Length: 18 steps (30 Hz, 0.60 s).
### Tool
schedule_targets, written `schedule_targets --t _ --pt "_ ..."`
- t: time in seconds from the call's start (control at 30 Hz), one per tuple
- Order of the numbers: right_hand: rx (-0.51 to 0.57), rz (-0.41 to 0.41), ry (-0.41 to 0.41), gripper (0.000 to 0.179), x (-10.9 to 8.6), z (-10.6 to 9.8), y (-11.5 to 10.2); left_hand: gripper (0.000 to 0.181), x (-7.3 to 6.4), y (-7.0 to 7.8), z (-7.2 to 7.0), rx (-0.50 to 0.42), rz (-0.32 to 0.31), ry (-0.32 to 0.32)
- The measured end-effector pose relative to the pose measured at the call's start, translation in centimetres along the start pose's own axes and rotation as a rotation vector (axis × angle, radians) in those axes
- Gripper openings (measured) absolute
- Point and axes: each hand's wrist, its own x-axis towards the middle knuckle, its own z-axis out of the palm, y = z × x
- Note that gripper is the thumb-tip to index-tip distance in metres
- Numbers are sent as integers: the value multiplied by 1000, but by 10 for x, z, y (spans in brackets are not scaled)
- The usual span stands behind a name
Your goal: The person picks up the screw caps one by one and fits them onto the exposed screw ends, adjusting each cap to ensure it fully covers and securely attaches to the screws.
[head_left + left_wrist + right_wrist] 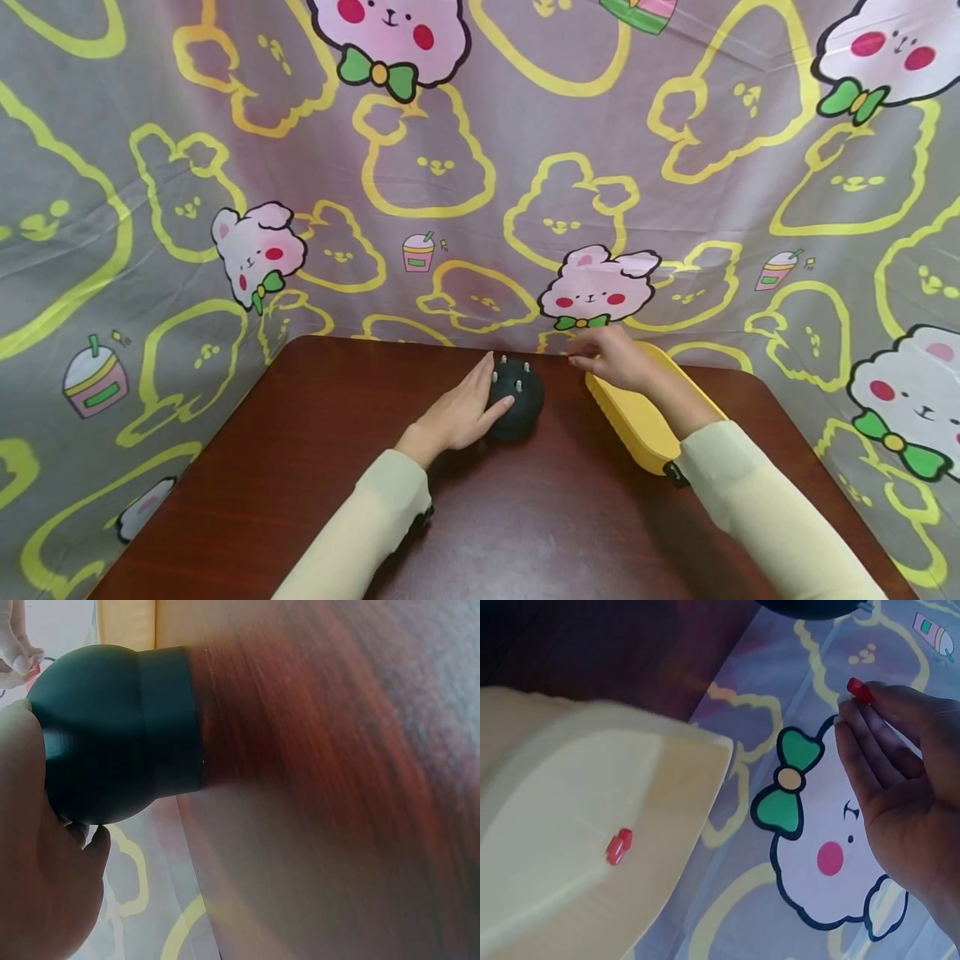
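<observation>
Gripping is shared between two hands at the far middle of the desk (pixel 315 467). The left hand (pixel 459 412) is cupping the black round holder (pixel 516 402), its fingers curling round the near-left side and its thumb lying across the front; the left wrist view is showing the palm pressing against the holder's bulging body. The right hand (pixel 617 357) is pinching a small red piece (pixel 859 691) between thumb and fingertips, narrow grip, hovering just right of the holder and above the far end of the yellow tray (pixel 637 421).

That tray is lying on the desk just right of the holder, its long axis running from the near right toward the far left, its hollow facing up. A second red piece (pixel 619 847) is resting inside it, well apart from the holder. The holder is standing upright on the desk, wider base down, with several thin pins (pixel 515 367) sticking up from its top. How the pinched red piece is pointing is too small to tell.

Behind the holder, a printed cloth (pixel 450 167) with pink bears and yellow outlines is hanging as a backdrop, meeting the desk's far edge. Pale sleeves (pixel 742 492) are reaching in from the near side; the right forearm is crossing over the tray's near end.
</observation>
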Motion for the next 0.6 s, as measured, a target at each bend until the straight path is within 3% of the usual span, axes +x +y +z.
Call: schedule_targets --t 0.23,0.6 --pt "79 -14 20 12 4 4 -14 90 1 0 0 -1 -4 -1" --pt "75 11 15 14 8 11 -31 92 1 -1 0 -17 2 6"
